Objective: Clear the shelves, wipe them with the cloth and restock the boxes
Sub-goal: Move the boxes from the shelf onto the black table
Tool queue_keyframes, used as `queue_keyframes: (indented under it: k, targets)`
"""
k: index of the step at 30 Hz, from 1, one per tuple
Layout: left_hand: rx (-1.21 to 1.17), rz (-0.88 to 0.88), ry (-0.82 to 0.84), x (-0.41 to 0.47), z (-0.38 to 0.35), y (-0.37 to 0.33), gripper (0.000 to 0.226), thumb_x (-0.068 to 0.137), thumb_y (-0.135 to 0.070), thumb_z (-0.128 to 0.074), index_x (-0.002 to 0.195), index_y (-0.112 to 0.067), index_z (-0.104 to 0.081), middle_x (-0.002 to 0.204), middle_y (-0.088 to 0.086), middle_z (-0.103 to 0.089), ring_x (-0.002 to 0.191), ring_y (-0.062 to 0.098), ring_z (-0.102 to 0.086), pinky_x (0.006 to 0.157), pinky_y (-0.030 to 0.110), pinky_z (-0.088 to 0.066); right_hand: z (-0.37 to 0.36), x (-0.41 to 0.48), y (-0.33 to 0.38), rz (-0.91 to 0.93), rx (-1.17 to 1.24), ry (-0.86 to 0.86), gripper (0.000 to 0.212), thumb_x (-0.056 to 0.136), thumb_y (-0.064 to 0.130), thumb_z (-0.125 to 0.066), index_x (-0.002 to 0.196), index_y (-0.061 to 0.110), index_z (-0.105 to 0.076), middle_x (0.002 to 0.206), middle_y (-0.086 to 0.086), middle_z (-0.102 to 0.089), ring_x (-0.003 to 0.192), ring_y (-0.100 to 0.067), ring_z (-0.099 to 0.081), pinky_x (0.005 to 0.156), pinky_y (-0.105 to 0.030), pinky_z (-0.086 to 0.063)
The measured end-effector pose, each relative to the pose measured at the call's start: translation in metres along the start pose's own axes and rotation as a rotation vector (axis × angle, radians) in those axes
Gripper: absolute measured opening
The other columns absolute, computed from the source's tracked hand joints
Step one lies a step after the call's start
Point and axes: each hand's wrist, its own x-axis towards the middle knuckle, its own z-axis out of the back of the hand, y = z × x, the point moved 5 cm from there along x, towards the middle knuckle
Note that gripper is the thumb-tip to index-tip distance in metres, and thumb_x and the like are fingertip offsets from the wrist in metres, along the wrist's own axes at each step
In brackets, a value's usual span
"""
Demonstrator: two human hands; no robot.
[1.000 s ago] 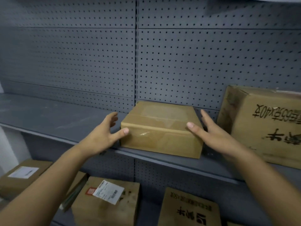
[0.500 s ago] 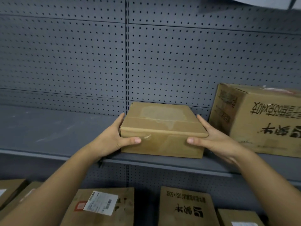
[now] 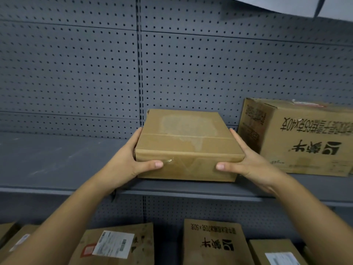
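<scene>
Both hands on flat brown box [image 3: 187, 142], centre of frame, at the front edge of the grey shelf [image 3: 57, 165]. My left hand [image 3: 126, 163] grips its left side and my right hand [image 3: 250, 165] its right side. Fingers [image 3: 136, 136] run along the sides, thumbs press the front face, clamped on the box. Can't tell if it's lifted off the shelf. Large printed carton [image 3: 305, 142] is just beside it at right, on the same shelf. Pegboard [image 3: 76, 73] behind. Lower edge of frame: labelled box [image 3: 114, 245], printed box [image 3: 214, 243].
</scene>
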Motion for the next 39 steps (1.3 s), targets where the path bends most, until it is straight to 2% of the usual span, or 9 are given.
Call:
queue_keyframes:
  k: [5,9,15,20,23,29,33,36,39]
  targets:
    - [-0.023,-0.018,-0.018,-0.009,0.004,-0.014,0.083,0.067,-0.03,-0.085,0.121,-0.066,-0.033,0.111,-0.039,-0.065,0.104,-0.01,-0.064,0.079,0.006,-0.051,0.0,-0.015,0.013,0.033,-0.006,-0.021,0.127,0.062,0.017,-0.089,0.156,0.05,-0.01,0.113,0.032,-0.069,0.11,0.007,-0.064,0.087,-0.011,-0.052]
    - [-0.032,-0.028,-0.006,-0.013,0.004,-0.018,0.11,0.063,-0.038,-0.087,0.149,-0.053,-0.021,0.118,-0.042,-0.061,0.11,-0.012,-0.061,0.085,0.007,-0.05,0.002,-0.03,0.023,0.04,-0.046,-0.051,0.131,0.059,0.026,-0.091,0.157,0.051,-0.009,0.123,0.031,-0.063,0.115,0.007,-0.061,0.099,-0.018,-0.046]
    - [-0.004,-0.059,0.009,-0.02,-0.001,-0.03,0.123,0.055,-0.05,-0.085,0.155,-0.049,-0.013,0.123,-0.038,-0.058,0.11,-0.019,-0.056,0.087,0.008,-0.047,0.008,-0.057,0.033,0.037,-0.115,-0.101,0.137,0.056,0.042,-0.096,0.157,0.052,-0.005,0.127,0.036,-0.057,0.114,0.014,-0.057,0.108,-0.022,-0.041]
    - [-0.023,-0.086,0.027,-0.025,-0.01,-0.041,0.124,0.054,-0.054,-0.082,0.157,-0.049,-0.012,0.129,-0.037,-0.051,0.108,-0.024,-0.052,0.092,0.012,-0.044,0.018,-0.082,0.038,0.019,-0.154,-0.149,0.139,0.053,0.049,-0.097,0.156,0.055,-0.005,0.116,0.048,-0.054,0.11,0.019,-0.055,0.098,-0.014,-0.043]
    - [-0.045,-0.108,0.038,-0.026,-0.017,-0.046,0.122,0.055,-0.054,-0.081,0.156,-0.051,-0.013,0.122,-0.043,-0.053,0.106,-0.026,-0.052,0.089,0.012,-0.043,0.021,-0.099,0.043,0.018,-0.156,-0.176,0.13,0.063,0.037,-0.093,0.156,0.053,-0.003,0.113,0.049,-0.054,0.107,0.02,-0.056,0.088,-0.008,-0.048]
    - [-0.06,-0.14,0.088,-0.031,-0.037,-0.06,0.12,0.058,-0.053,-0.083,0.156,-0.053,-0.014,0.133,-0.037,-0.052,0.115,-0.019,-0.052,0.106,0.029,-0.044,0.033,-0.137,0.047,0.012,-0.171,-0.274,0.128,0.062,0.033,-0.09,0.155,0.057,-0.005,0.119,0.047,-0.055,0.113,0.018,-0.056,0.093,-0.011,-0.048]
    - [-0.037,-0.157,0.08,-0.038,-0.043,-0.077,0.117,0.057,-0.053,-0.079,0.155,-0.053,-0.015,0.121,-0.044,-0.047,0.097,-0.03,-0.051,0.087,0.015,-0.045,0.039,-0.151,0.051,0.012,-0.184,-0.296,0.128,0.06,0.036,-0.093,0.154,0.06,-0.009,0.121,0.046,-0.055,0.117,0.013,-0.057,0.107,-0.026,-0.044]
    - [-0.009,-0.162,0.051,-0.044,-0.04,-0.085,0.116,0.057,-0.071,-0.079,0.152,-0.057,-0.016,0.11,-0.051,-0.051,0.091,-0.033,-0.05,0.079,0.014,-0.044,0.041,-0.158,0.057,0.018,-0.187,-0.29,0.128,0.061,0.037,-0.092,0.155,0.059,-0.007,0.12,0.048,-0.054,0.115,0.015,-0.057,0.104,-0.022,-0.045]
    - [0.031,-0.186,0.038,-0.052,-0.043,-0.097,0.133,0.033,-0.091,-0.071,0.149,-0.062,-0.015,0.101,-0.065,-0.043,0.093,-0.036,-0.046,0.078,0.012,-0.04,0.046,-0.168,0.061,0.039,-0.199,-0.29,0.128,0.064,0.034,-0.091,0.156,0.055,-0.006,0.124,0.047,-0.054,0.118,0.015,-0.055,0.106,-0.023,-0.044]
